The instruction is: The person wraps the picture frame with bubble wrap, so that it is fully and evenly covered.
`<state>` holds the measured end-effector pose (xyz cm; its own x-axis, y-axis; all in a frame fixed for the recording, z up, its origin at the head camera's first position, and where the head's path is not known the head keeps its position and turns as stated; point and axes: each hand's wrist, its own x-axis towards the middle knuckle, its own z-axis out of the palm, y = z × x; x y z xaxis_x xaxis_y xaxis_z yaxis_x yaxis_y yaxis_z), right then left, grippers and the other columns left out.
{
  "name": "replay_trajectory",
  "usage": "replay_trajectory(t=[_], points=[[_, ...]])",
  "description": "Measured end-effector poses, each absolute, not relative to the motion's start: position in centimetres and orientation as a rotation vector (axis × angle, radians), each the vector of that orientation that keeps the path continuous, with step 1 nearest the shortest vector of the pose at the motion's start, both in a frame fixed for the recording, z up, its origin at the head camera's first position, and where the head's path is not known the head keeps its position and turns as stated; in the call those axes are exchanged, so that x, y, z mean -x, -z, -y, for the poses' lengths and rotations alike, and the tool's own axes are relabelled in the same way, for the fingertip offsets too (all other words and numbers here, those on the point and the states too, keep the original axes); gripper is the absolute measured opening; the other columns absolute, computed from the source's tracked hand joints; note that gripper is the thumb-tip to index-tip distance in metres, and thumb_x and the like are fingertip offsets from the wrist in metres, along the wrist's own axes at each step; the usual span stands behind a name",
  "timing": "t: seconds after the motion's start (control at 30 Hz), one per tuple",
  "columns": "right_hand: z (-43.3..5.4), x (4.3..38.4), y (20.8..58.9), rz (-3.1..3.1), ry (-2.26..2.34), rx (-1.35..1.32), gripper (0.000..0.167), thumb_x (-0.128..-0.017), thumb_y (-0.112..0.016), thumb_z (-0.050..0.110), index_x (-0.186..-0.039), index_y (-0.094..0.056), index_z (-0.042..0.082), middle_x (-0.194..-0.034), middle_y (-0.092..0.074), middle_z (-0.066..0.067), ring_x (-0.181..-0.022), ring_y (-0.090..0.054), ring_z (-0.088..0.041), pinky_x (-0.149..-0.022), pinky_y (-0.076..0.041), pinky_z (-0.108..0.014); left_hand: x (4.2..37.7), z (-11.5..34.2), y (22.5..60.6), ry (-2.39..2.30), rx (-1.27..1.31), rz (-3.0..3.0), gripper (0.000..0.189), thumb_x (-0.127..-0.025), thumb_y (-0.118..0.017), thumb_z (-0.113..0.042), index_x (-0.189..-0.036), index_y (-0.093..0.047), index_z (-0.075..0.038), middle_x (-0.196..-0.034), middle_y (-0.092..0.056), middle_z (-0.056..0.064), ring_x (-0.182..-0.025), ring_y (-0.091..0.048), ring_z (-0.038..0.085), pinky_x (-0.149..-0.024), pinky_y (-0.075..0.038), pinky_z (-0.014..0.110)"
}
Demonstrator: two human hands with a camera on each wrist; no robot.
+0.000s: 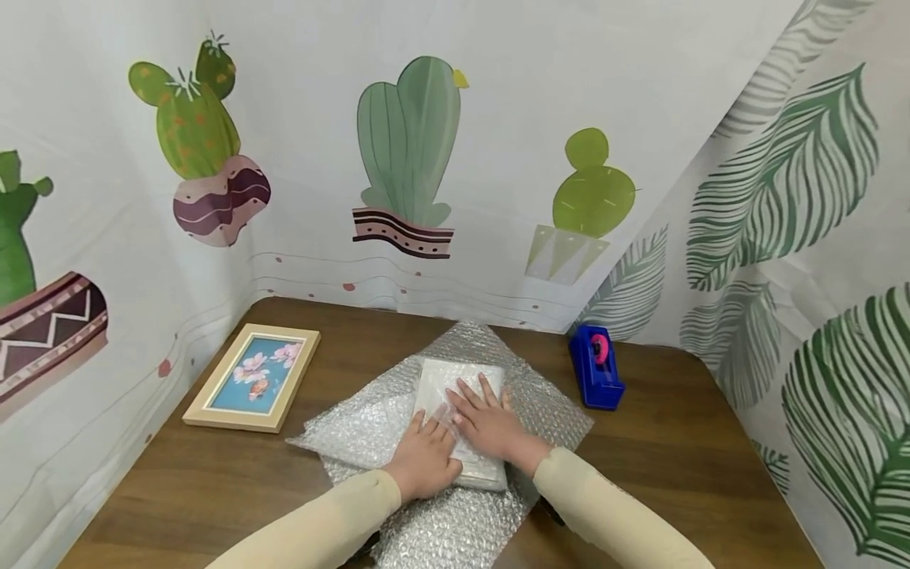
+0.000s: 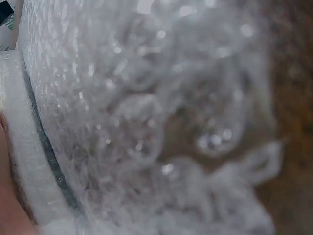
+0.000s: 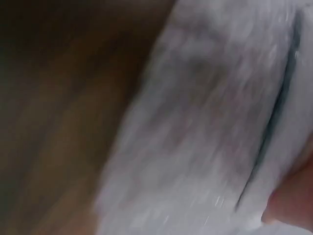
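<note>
White package [image 1: 439,383] lies under left hand [image 1: 423,461] and right hand [image 1: 490,427], fingers outstretched, released. Wrist views alone reveal a dark line [image 2: 52,156]; worktop [image 1: 675,450] extends beyond bubble wrap [image 1: 362,423] at three o'clock.

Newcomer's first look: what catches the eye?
Probably the tall printed cactus on the backdrop behind the table. Then the left hand and right hand, both on a pale package over bubble wrap, mid-table. The blue tape dispenser stands out farther right.

Head cam faces fwd/dn, wrist cams nr wrap [image 1: 370,419].
</note>
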<state>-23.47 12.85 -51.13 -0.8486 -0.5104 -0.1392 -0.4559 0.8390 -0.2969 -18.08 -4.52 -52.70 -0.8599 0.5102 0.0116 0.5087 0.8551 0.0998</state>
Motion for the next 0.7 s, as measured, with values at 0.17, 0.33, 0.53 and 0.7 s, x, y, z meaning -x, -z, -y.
replay_trajectory(t=[0.17, 0.33, 0.53, 0.7], points=[[-12.1, 23.3, 51.6, -2.831, 0.363, 0.702, 0.055, -0.112, -0.022, 0.041, -0.165, -0.023, 0.026, -0.174, -0.015, 0.000, -0.162, -0.001, -0.038, -0.125, 0.002, -0.073, 18.0, 4.3, 52.5, -0.158, -0.813, -2.965, 0.061, -0.100, -0.041, -0.037, -0.149, -0.051, -0.002, -0.159, -0.049, 0.012, -0.155, -0.035, 0.030, -0.126, -0.028, 0.055], [-11.6, 23.0, 51.0, -2.852, 0.342, 0.662, 0.054, -0.112, -0.024, 0.039, -0.164, -0.025, 0.025, -0.174, -0.018, -0.001, -0.163, -0.006, -0.036, -0.126, 0.000, -0.071, 18.1, 4.4, 51.4, -0.262, -0.809, -2.902, 0.062, -0.099, -0.041, -0.033, -0.151, -0.047, 0.002, -0.161, -0.045, 0.015, -0.157, -0.032, 0.032, -0.127, -0.025, 0.058], [-11.3, 23.1, 51.4, -2.882, 0.330, 0.638, 0.054, -0.112, -0.021, 0.042, -0.164, -0.024, 0.028, -0.173, -0.017, 0.003, -0.163, -0.006, -0.033, -0.127, -0.002, -0.070, 18.1, 4.8, 50.7, -0.416, -0.829, -2.894, 0.061, -0.099, -0.051, -0.032, -0.148, -0.050, 0.003, -0.160, -0.046, 0.019, -0.153, -0.038, 0.035, -0.125, -0.027, 0.061], [-11.2, 22.8, 51.9, -2.914, 0.327, 0.643, 0.054, -0.112, -0.023, 0.041, -0.164, -0.026, 0.027, -0.173, -0.019, 0.003, -0.163, -0.009, -0.033, -0.127, -0.004, -0.070, 18.4, 5.4, 51.7, -0.554, -0.942, -2.997, 0.058, -0.094, -0.066, -0.036, -0.140, -0.061, 0.000, -0.148, -0.059, 0.018, -0.141, -0.052, 0.037, -0.117, -0.039, 0.058]])
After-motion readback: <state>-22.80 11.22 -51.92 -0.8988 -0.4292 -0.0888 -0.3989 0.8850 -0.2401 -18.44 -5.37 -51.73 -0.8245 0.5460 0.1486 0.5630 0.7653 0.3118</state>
